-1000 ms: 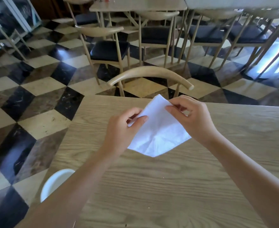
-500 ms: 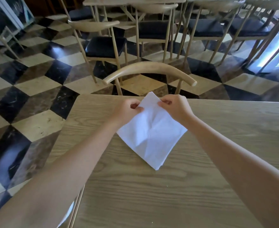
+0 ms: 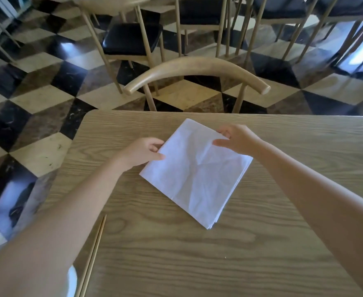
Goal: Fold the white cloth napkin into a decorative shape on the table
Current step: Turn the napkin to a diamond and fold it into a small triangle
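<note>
I am pinching the folded white cloth napkin (image 3: 195, 172) flat on the pale wooden table (image 3: 262, 243), left hand (image 3: 142, 152) and right hand (image 3: 237, 139) fingers gripping opposite edges to square it.

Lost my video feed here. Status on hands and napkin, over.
Left hand grip on napkin left edge; right hand grip on its far right edge. Napkin a folded square, flat on table. Chopsticks near left, clear of it.

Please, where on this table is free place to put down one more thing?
The table is bare right of the napkin, and near its front edge between the forearms. Crowded: the left side, where chopsticks lie beside the left hand.
</note>
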`<state>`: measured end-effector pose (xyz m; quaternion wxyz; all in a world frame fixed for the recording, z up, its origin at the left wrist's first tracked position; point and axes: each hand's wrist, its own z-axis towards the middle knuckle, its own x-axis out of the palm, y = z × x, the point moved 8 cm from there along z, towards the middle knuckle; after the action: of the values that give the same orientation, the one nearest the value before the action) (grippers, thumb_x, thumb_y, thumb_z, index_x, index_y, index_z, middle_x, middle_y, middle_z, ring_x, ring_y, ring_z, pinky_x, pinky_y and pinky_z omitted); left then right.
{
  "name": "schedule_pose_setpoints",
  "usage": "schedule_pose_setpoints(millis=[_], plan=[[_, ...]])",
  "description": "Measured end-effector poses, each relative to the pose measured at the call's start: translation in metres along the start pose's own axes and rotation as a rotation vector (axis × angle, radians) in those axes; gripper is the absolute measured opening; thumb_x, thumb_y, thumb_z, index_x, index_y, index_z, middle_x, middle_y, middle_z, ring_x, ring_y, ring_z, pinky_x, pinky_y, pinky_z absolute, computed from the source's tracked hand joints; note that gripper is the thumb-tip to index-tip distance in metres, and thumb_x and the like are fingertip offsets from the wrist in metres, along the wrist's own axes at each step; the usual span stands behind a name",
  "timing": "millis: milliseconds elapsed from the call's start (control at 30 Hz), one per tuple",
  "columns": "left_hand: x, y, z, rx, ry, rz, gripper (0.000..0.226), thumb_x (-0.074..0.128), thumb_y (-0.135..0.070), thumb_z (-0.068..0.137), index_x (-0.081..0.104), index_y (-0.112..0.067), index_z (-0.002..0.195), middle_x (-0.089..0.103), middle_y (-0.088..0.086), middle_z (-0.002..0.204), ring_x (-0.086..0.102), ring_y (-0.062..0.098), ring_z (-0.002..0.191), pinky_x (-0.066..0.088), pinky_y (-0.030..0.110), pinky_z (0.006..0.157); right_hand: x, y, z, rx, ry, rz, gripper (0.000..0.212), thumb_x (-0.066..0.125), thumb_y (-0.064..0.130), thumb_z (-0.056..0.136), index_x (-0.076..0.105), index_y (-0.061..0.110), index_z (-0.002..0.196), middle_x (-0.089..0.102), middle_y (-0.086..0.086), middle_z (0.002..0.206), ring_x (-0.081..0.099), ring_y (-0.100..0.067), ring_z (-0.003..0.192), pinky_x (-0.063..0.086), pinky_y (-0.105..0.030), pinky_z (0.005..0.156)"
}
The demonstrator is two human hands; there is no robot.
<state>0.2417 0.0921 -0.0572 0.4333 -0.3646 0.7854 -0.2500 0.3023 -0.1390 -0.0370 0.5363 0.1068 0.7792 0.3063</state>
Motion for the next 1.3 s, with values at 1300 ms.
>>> schedule_pose_setpoints(millis=[1300], plan=[[0.002, 0.033, -0.062, 0.42, -0.582, 0.35, 0.016, 0.073, 0.004, 0.071, 0.069, -0.011, 0.075, 0.067, -0.001, 0.077, 0.055, 0.021, 0.075, 0.039, 0.017, 0.065, 0.001, -0.08, -0.081, -0.046, -0.431, 0.231, 0.042, 0.061, -0.017, 0.068, 0.066, 0.024, 0.069, 0.058, -0.01, 0.079, 0.052, -0.003, 0.07, 0.036, -0.008, 0.062]])
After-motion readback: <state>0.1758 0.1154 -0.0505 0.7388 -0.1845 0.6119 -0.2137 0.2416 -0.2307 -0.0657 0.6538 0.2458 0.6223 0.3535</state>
